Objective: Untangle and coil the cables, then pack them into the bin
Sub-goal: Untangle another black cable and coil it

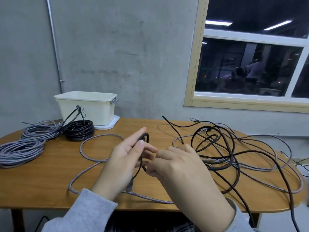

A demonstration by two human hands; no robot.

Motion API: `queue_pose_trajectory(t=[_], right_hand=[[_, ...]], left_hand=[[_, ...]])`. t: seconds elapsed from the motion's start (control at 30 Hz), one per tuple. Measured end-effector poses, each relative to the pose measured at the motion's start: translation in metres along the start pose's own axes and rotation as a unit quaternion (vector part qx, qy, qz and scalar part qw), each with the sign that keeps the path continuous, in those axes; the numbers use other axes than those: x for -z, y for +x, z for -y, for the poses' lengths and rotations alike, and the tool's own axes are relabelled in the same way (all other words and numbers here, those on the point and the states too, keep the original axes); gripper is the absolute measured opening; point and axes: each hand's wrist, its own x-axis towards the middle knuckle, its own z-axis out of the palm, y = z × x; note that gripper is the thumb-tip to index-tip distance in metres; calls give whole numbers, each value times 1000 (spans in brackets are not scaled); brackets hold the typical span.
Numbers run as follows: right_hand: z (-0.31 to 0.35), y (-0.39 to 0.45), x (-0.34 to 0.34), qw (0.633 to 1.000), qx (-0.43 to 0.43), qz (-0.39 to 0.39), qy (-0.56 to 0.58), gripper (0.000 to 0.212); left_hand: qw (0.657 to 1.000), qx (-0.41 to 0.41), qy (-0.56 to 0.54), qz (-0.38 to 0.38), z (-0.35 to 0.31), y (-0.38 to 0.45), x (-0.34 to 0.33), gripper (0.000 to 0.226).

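My left hand (123,158) pinches a small loop of a dark cable (215,168) between thumb and fingers above the table's middle. My right hand (177,166) is just beside it, fingers curled on the same dark cable lower down. The rest of that cable lies tangled with a grey braided cable (93,139) on the right half of the table. A cream bin (87,108) stands at the back left on its white lid. In front of the bin lie a black coil (78,130) and two grey coils (40,131) (18,151).
The wooden table (50,178) has a rounded front edge close to me. A grey wall and a window are behind it. Cable ends hang off the table's right side. A metal pipe (56,52) runs down the wall at the left.
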Motion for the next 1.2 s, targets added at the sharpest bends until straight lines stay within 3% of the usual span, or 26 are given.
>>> queue_pose_trajectory(t=[0.13,0.3,0.57,0.73,0.93,1.07,1.2], right_hand=[[-3,5,7,999,-13,-46,12,14],[-19,4,12,993,-38,-87,67,25],[-38,-5,3,954,-174,-55,237,27],[-25,0,-3,942,-192,-62,270,27],[-14,1,-7,920,-227,-62,314,34],[-10,1,-5,912,-217,-18,347,37],[-17,-1,3,922,-202,101,314,48]], left_hand=[[998,7,57,34,1,-3,-7,32],[999,18,44,-17,-8,-1,2,37],[996,79,-39,25,-10,-5,5,51],[990,90,-94,56,-14,-12,-8,58],[980,77,-159,97,-15,-14,-9,96],[971,77,-200,108,-22,-16,-10,47],[956,79,-263,100,-28,-16,-5,54]])
